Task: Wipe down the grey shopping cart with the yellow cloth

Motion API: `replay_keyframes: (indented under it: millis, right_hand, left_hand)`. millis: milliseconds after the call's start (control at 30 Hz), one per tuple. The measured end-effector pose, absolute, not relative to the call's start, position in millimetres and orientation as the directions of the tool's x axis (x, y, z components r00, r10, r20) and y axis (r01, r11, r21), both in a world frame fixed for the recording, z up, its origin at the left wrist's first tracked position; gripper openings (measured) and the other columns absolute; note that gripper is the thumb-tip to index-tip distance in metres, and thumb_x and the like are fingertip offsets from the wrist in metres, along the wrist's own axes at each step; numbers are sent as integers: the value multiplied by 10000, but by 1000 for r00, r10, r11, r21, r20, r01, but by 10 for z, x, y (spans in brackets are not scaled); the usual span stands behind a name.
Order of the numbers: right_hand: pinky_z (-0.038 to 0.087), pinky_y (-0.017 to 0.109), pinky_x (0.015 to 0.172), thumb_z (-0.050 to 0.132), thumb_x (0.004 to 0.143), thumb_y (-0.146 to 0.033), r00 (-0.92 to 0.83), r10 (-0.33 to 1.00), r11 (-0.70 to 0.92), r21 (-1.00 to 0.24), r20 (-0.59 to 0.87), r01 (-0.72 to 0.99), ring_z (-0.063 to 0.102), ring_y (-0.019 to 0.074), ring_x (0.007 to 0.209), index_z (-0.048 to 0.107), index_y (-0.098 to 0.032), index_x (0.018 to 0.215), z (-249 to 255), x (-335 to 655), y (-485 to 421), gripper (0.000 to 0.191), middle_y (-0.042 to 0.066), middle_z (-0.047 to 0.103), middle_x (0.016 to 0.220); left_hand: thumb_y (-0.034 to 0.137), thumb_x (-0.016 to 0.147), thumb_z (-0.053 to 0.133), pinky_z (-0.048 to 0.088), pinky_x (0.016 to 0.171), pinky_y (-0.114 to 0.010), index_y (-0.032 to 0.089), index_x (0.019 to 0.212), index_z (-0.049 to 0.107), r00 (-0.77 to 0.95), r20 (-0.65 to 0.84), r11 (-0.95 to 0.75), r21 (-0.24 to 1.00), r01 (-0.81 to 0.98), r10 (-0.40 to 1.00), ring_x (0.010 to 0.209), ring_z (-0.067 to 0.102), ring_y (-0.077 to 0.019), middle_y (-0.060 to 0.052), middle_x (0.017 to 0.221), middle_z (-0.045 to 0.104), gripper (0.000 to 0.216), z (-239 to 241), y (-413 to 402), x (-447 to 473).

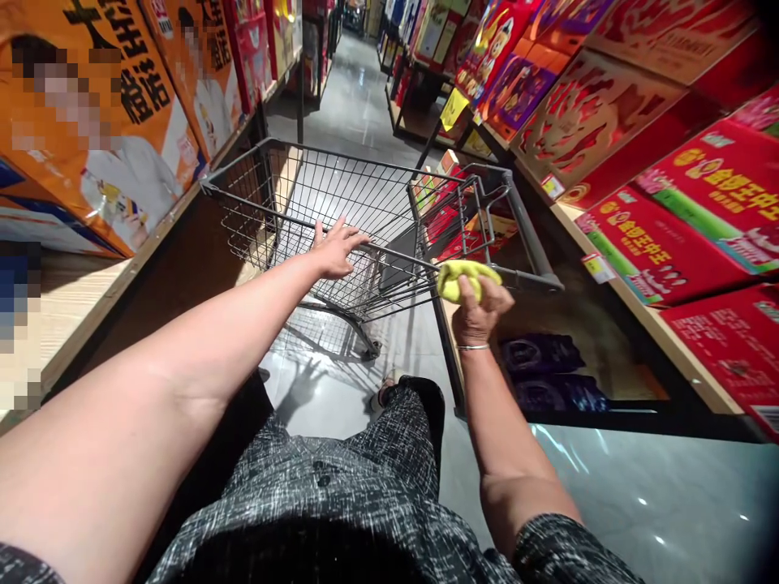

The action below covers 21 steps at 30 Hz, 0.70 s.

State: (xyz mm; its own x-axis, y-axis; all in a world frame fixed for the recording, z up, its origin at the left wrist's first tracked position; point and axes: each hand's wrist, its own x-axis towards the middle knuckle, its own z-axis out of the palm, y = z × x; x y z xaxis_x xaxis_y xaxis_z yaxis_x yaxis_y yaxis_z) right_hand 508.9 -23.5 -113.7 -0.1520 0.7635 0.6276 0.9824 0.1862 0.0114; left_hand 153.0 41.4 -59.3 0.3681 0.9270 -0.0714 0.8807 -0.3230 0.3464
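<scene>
A grey wire shopping cart (256, 174) stands in a store aisle in front of me. My left hand (334, 247) rests on the cart's rear rail, fingers wrapped over the wire. My right hand (478, 308) is closed on a yellow cloth (466, 278), pressing it against the cart's handle bar (529, 280) at the right end. A thin bracelet circles my right wrist. Some red boxes (447, 215) show through the cart's right side; I cannot tell whether they lie inside it.
Shelves of large red gift boxes (675, 235) line the right side, with dark packages (541, 357) on the low shelf. Orange boxes (115, 122) fill the left shelf. The tiled aisle floor (359, 89) runs ahead past the cart.
</scene>
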Motion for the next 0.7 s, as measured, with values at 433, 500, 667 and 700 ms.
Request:
replay_keyframes:
  millis: [433,500,667,700]
  right_hand:
    - [347,368,989,414,1019,-180,-372,920,375,-2,-122,927,393,247,1242,623,-349,1347,-2378,3775,-325,424,31,530,1485]
    - [344,377,981,401,1011,-143,-367,925,370,13,-100,929,392,249,1239,613,-349,1367,-2245,3915,-310,463,40,526,1490]
    - [366,403,977,488,985,-158,-305,879,294,88,366,952,445,254,1173,695,-350,1268,-1581,4877,-297,399,77,611,1354]
    - [367,415,981,521,978,-183,-262,818,252,90,512,964,452,255,1154,709,-351,1232,-1407,5121,-307,358,75,627,1305]
  left_hand:
    - [189,843,648,-172,1197,-630,390,1575,323,386,-83,-343,315,885,919,1585,-103,-287,-3,1713,146,826,-602,449,1520]
    - [210,856,656,-162,1201,-633,399,1598,277,390,-88,-351,290,891,917,1583,-111,-295,-5,1716,131,854,-605,454,1503]
    - [216,870,650,-154,1202,-639,399,1627,186,388,-81,-357,254,899,918,1578,-138,-293,-14,1722,93,906,-614,474,1458]
    - [213,871,646,-149,1202,-642,398,1627,185,388,-83,-357,253,899,918,1579,-137,-288,-16,1721,97,904,-613,479,1451]
